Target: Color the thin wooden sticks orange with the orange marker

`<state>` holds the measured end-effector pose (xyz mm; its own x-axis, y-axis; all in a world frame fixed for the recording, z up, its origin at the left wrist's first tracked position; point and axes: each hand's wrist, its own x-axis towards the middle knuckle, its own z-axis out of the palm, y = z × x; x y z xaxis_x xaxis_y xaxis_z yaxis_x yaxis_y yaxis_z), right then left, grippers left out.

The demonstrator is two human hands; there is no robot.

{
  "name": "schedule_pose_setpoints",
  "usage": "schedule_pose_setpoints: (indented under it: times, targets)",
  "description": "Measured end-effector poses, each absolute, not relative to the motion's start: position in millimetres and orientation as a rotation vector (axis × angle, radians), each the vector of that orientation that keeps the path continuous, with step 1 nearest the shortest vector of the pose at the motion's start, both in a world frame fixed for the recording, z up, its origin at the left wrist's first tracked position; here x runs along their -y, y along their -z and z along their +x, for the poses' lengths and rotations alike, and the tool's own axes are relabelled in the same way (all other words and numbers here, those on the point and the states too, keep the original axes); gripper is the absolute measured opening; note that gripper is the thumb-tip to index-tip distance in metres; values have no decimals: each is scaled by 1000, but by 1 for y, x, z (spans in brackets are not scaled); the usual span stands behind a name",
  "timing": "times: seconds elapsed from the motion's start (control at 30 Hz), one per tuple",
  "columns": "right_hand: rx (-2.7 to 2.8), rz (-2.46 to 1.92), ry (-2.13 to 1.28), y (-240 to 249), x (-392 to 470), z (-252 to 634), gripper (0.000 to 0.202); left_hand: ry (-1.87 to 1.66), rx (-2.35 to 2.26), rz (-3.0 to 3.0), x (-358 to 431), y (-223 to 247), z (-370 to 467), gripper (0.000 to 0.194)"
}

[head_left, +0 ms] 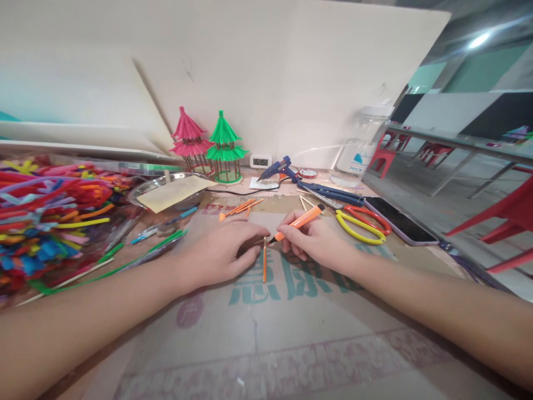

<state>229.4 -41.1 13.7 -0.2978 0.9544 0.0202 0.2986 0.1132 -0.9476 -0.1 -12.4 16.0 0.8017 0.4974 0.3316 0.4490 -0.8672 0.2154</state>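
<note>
My right hand [306, 236] grips an orange marker [300, 221], its dark tip pointing down and left. That tip is at or very close to a thin wooden stick [265, 264], which is orange along its lower part and pale near the top. The thumb and forefinger of my left hand [227, 244] pinch the stick against the printed board [208, 333]. Just beyond my left hand lie several orange sticks [244, 206]. A few pale sticks [303, 203] rest behind my right hand.
Pipe cleaners [54, 222] pile up at left, beside a metal plate [137, 194] carrying yellowish paper. Pink [190, 139] and green [226, 147] pavilion models stand behind. Toward the right are a glue gun [278, 168], scissors [361, 226], a phone [400, 219] and a plastic jug [353, 155].
</note>
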Motion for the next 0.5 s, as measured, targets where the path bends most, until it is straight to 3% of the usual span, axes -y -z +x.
schedule_pose_setpoints:
  times: [0.13,0.3,0.5]
  targets:
    - [1602,-1210,-1160,-16,39,230,20,-701,-601,3031,19,-18,-2,22]
    - [1607,-1222,-1122,-15,38,232,22,-600,-391,3061,31,-19,2,21]
    - [1636,-1162,-1100,-15,39,231,21,-547,-474,3016,33,-17,5,24]
